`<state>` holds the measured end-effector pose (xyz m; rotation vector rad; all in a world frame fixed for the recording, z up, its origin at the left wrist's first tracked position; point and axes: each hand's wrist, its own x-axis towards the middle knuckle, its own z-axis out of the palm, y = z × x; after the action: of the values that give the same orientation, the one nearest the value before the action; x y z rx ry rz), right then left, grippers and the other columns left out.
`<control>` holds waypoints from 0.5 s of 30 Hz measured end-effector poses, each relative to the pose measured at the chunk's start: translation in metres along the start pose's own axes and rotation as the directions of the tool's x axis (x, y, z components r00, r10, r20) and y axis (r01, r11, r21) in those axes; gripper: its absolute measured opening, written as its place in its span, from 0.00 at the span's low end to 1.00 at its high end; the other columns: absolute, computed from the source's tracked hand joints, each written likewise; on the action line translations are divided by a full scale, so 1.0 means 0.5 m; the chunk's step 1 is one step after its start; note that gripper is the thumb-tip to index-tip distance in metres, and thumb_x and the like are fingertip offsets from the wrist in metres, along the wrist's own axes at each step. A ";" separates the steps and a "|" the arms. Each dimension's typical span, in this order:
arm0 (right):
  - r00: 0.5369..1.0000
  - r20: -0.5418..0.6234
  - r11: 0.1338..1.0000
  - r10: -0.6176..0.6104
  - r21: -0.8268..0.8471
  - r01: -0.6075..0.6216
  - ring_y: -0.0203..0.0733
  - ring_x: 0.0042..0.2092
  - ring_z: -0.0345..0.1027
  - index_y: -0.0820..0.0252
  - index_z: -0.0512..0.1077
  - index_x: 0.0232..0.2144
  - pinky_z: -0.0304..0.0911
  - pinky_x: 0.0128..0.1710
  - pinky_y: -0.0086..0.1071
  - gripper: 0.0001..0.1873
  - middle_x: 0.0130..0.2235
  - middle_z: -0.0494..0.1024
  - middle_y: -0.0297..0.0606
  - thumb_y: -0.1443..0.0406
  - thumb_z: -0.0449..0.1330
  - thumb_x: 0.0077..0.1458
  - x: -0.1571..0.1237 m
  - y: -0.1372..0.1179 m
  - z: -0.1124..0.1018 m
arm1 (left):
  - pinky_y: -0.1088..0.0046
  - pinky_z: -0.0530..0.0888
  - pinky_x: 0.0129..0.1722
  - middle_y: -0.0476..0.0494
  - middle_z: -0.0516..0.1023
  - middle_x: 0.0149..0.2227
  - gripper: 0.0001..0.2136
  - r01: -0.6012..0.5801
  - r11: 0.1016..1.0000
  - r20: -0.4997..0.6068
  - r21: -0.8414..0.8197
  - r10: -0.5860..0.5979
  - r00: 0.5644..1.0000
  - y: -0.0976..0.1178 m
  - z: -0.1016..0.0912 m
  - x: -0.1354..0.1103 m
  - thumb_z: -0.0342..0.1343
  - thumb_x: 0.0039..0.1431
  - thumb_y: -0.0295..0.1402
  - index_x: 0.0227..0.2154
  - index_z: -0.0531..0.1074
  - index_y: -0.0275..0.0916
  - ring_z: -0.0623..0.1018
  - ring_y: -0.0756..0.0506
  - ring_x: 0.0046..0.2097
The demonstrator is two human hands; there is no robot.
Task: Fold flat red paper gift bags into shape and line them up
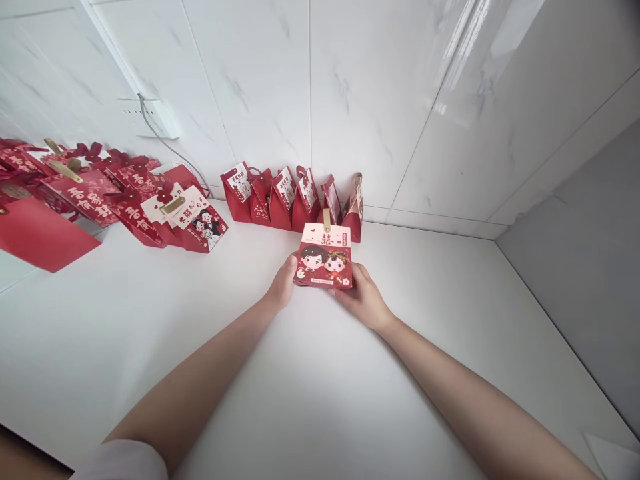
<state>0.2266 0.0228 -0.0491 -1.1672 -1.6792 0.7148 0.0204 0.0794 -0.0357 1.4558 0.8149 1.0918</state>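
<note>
Between my two hands is a red and white gift box (325, 263) with two cartoon figures on its front and a gold ribbon loop at the top. My left hand (284, 283) grips its left side, thumb along the edge, other fingers hidden behind. My right hand (365, 297) holds the lower right corner, with the thumb under the front edge. Just behind it, a row of small red gift boxes (283, 200) stands along the wall. The held box overlaps part of that row.
Many more red gift boxes (95, 193) crowd the left side by the wall. A grey cable (170, 148) hangs from a wall socket (150, 119) down behind them. The white tabletop (250, 393) meets a tiled wall at the back and a grey surface (590, 253) on the right.
</note>
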 end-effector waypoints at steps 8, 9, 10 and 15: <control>0.997 -0.074 0.997 0.029 0.070 -0.024 0.41 0.32 0.68 0.57 0.71 0.44 0.66 0.36 0.34 0.17 0.34 0.75 0.36 0.52 0.55 0.64 -0.008 -0.029 -0.014 | 0.56 0.65 0.62 0.34 0.53 0.66 0.31 -0.383 0.788 -0.028 0.482 0.451 0.892 0.032 0.019 -0.022 0.64 0.52 0.44 0.56 0.63 0.42 0.58 0.33 0.67; 0.996 -0.081 0.996 0.035 0.090 -0.027 0.41 0.32 0.68 0.57 0.70 0.45 0.66 0.37 0.34 0.17 0.34 0.75 0.36 0.52 0.54 0.65 -0.009 -0.029 -0.015 | 0.58 0.71 0.57 0.33 0.55 0.65 0.27 -0.401 0.752 -0.035 0.523 0.489 0.872 0.031 0.018 -0.023 0.64 0.53 0.42 0.54 0.64 0.41 0.62 0.34 0.64; 0.995 -0.089 0.993 0.049 0.113 -0.038 0.41 0.32 0.69 0.57 0.69 0.47 0.66 0.37 0.34 0.17 0.34 0.76 0.35 0.52 0.53 0.66 -0.010 -0.028 -0.015 | 0.63 0.75 0.49 0.33 0.58 0.61 0.22 -0.417 0.729 -0.044 0.543 0.520 0.853 0.028 0.016 -0.023 0.62 0.55 0.40 0.50 0.64 0.41 0.67 0.37 0.59; 0.985 -0.128 0.982 0.113 0.168 -0.091 0.40 0.30 0.69 0.54 0.64 0.46 0.65 0.34 0.33 0.16 0.30 0.76 0.33 0.50 0.52 0.65 -0.010 -0.017 -0.013 | 0.75 0.74 0.31 0.44 0.63 0.39 0.07 -0.463 0.693 -0.076 0.553 0.595 0.800 0.010 0.008 -0.020 0.55 0.61 0.34 0.36 0.62 0.41 0.69 0.47 0.41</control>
<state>0.2296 0.0148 -0.0411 -1.1669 -1.4280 0.8011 0.0202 0.0680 -0.0328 2.1288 0.9281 1.6117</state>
